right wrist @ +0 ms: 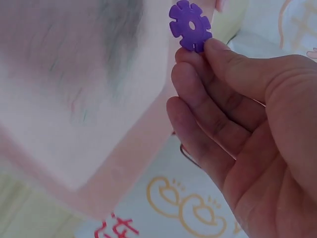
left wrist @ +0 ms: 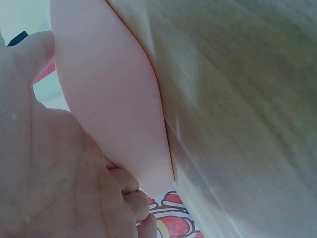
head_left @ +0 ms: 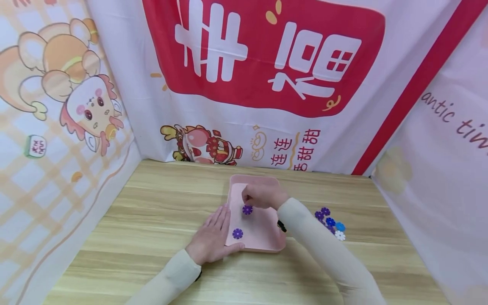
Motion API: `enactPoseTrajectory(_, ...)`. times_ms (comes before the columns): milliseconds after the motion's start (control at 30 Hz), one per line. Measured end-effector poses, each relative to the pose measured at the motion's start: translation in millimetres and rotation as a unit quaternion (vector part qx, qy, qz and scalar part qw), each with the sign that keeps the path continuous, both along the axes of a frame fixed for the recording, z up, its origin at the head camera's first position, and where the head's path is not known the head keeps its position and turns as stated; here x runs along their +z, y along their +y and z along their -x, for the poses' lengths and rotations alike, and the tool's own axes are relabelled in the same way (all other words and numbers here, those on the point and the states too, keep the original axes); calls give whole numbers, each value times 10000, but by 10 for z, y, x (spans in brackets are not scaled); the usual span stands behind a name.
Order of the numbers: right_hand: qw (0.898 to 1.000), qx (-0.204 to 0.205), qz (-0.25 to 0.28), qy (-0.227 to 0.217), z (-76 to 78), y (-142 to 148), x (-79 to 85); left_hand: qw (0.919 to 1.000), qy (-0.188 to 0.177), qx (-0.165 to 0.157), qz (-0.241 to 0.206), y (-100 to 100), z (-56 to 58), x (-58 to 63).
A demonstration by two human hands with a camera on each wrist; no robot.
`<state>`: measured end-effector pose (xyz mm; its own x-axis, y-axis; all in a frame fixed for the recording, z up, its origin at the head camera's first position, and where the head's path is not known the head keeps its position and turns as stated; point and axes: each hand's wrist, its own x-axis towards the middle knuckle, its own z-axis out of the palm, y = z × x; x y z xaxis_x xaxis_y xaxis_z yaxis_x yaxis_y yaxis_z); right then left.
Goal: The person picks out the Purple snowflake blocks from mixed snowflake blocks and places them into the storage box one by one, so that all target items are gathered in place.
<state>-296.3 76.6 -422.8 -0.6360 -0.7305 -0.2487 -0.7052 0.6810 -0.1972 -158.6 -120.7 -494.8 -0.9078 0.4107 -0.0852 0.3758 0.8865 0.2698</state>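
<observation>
Between the thumb and forefinger of my right hand (head_left: 264,195) is a purple snowflake disc (right wrist: 191,25), a notched plastic piece with a round hole. The hand (right wrist: 237,114) holds it above the floor of a pink tray (head_left: 276,239). A second purple snowflake disc (head_left: 237,234) lies in the tray's near left corner. My left hand (head_left: 211,239) rests against the tray's near left corner, fingers along the left side and thumb by the front edge. In the left wrist view, the palm and fingers of this hand (left wrist: 64,163) lie beside the tray's outer wall (left wrist: 114,94).
Right of the tray, several loose snowflake discs (head_left: 330,222) in purple, blue, light blue and white lie in a small pile on the wooden table (head_left: 171,199). Printed cloth (head_left: 259,101) hangs behind the table, with more cloth at both sides.
</observation>
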Motion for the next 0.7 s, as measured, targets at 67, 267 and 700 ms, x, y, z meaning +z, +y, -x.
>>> enactPoseTrajectory(67, 9998, -17, 64, -213, 9, -49, -68, 10000, 7, -48, -27, 13, 4, -12)
enactPoseTrajectory(267, 9988, -77, 208, -437, 16, -161, -194, 10000, 24, -89, -36, 22, 3, -14)
enactPoseTrajectory(700, 9944, -595, 151, -862, 38, -238, -439, 10000, 2, 8, -55, 19, -5, 24)
